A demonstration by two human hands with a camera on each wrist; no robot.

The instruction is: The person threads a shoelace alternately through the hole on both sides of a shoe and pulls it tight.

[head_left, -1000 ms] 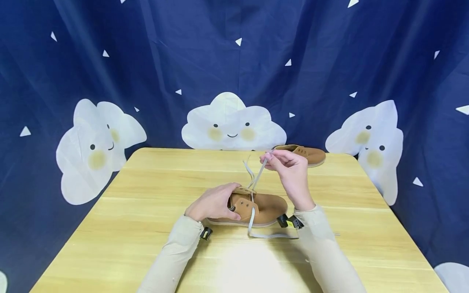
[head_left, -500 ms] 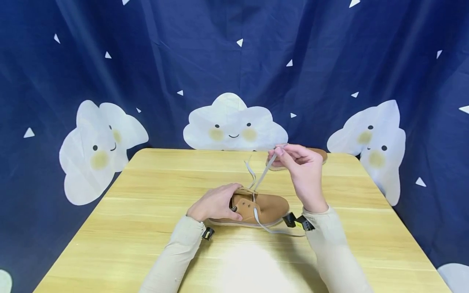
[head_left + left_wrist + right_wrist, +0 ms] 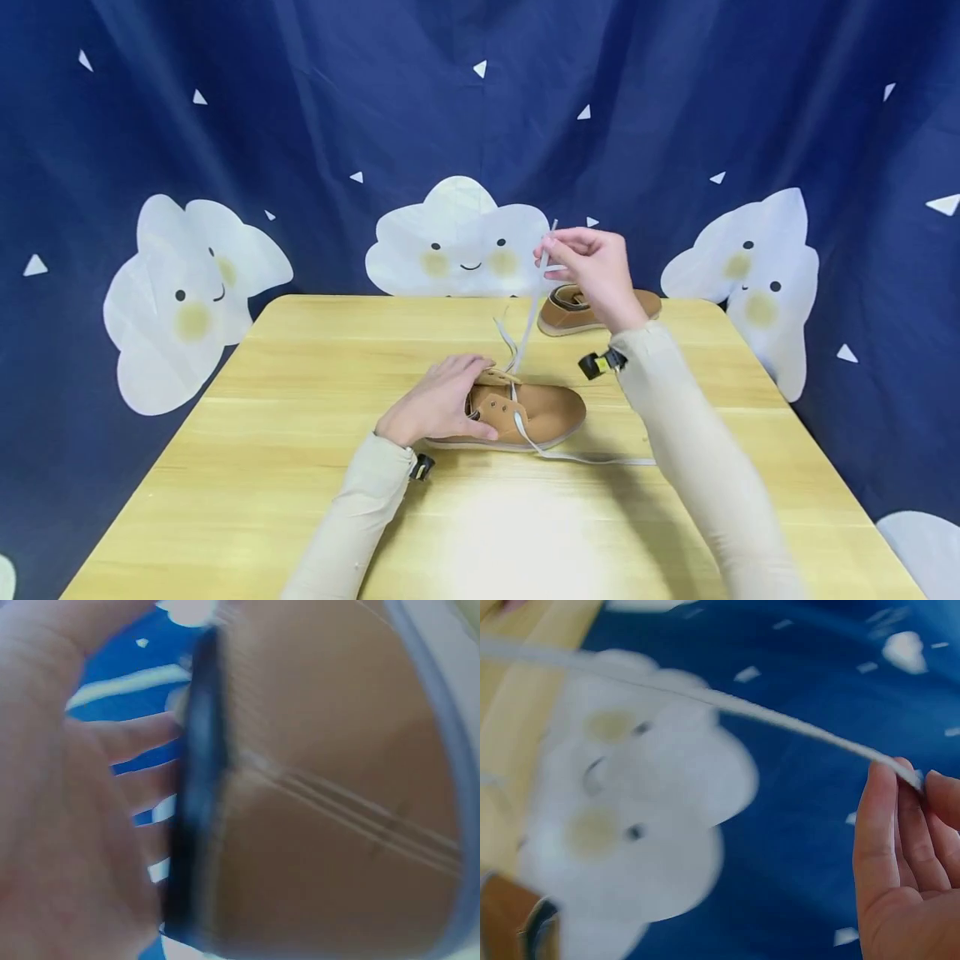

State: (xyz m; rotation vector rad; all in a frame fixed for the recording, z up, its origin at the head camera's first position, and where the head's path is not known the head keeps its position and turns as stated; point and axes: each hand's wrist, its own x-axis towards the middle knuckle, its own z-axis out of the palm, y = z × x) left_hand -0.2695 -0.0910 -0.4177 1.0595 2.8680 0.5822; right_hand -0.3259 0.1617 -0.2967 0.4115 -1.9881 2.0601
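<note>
A brown leather shoe (image 3: 557,412) with a pale sole lies on the table, its toe to the right. My left hand (image 3: 435,402) grips it at the opening, thumb on the near side and fingers behind the far flap. Filling the left wrist view is the shoe's brown heel part (image 3: 337,825), blurred, with its dark rim beside my palm. My right hand (image 3: 598,265) pinches a light grey shoelace (image 3: 529,325) between thumb and fingers, high above the shoe. The lace runs up from the front eyelets, its tip showing above the fingertips. In the right wrist view, the lace (image 3: 780,720) stretches nearly straight.
A second brown shoe (image 3: 570,318) stands at the table's back edge, partly behind my right wrist. One loose lace end (image 3: 506,337) sticks up behind the near shoe; another stretch (image 3: 592,459) lies to the right. A blue curtain (image 3: 480,142) with clouds surrounds the wooden table (image 3: 315,358).
My right hand first shifts right, then rises well above the table, carrying the lace upward. The stretch of lace in front of the shoe has shifted and straightened. My left hand keeps its hold.
</note>
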